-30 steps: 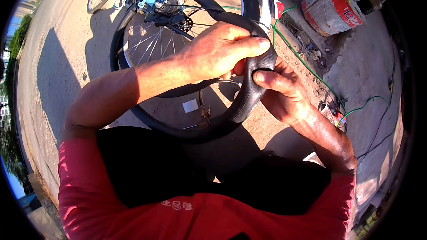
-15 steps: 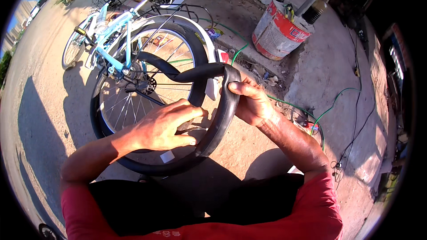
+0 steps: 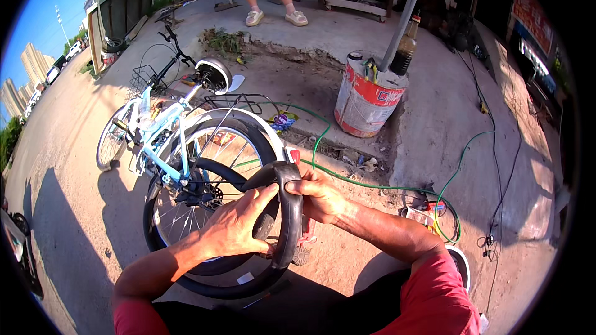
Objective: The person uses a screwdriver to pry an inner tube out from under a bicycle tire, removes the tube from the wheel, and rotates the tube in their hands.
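Both hands are at a plump black inner tube (image 3: pixel 290 223), which is bent sharply at its top and curves back toward the rear wheel (image 3: pixel 177 218) of a light-blue bicycle (image 3: pixel 162 156) lying on its side. My right hand (image 3: pixel 323 196) is closed around the bend from the right, thumb pressed on the rubber. From the left, my left hand (image 3: pixel 233 223) grips the same tube, its upper fingers just below the bend and its thumb lower down. The tube partly covers the wheel, and some left fingertips are hidden behind it.
A red-and-white bucket (image 3: pixel 367 102) holds a pole and a dark bottle (image 3: pixel 405 49). A green hose (image 3: pixel 372 183) runs across the ground to the right. At the back, another person's legs (image 3: pixel 267 1) stand on the concrete. A small round brush-like piece (image 3: pixel 301 255) lies near the tube.
My left hand has risen from the tube's lower part to just below the bend. The view has tilted up, bringing the standing person's legs into sight. My right hand keeps its hold.
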Demonstrator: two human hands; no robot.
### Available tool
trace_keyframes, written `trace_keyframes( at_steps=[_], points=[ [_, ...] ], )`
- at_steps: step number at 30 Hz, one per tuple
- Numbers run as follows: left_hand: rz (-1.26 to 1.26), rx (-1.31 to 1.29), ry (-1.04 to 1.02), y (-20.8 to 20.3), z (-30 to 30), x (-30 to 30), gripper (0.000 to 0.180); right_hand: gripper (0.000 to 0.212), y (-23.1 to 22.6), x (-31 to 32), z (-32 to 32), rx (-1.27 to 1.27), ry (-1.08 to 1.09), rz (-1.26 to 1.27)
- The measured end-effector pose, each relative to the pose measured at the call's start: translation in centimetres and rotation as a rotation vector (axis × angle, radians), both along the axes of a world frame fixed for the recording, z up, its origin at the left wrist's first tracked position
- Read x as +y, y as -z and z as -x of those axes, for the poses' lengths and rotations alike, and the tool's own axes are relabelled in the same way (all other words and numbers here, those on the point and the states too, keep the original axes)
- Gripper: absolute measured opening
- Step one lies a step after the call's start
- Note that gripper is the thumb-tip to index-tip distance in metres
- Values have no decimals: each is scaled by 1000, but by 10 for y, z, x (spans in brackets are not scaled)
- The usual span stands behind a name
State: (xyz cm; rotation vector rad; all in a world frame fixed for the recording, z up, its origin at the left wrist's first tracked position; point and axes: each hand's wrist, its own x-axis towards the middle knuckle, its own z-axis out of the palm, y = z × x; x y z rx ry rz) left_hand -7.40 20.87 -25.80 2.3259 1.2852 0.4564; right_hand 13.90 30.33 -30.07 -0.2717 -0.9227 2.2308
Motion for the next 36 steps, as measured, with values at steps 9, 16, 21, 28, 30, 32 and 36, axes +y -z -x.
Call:
trace_keyframes(
  at_steps=[9,16,21,28,30,32,36],
  points=[
    [-8,-30,-20,-5,1,-4,111,28,-8,-7,-2,-20,-11,14],
    [295,82,-437,19,26,5,39,26,3,6,-7,-34,-11,33],
    [454,182,-197,29,34,14,38,33,-1,4,-7,-47,6,40],
    [247,-513,-366,12,39,13,35,19,-1,1,8,-86,62,125],
    [295,-551,-379,2,31,20,32,19,0,5,9,-91,56,106],
    [493,-699,-363,-6,23,23,45,19,-24,-8,15,-87,45,60],
    [596,-869,-402,-7,3,38,56,20,-21,-12,21,-87,45,-63]
  ],
)
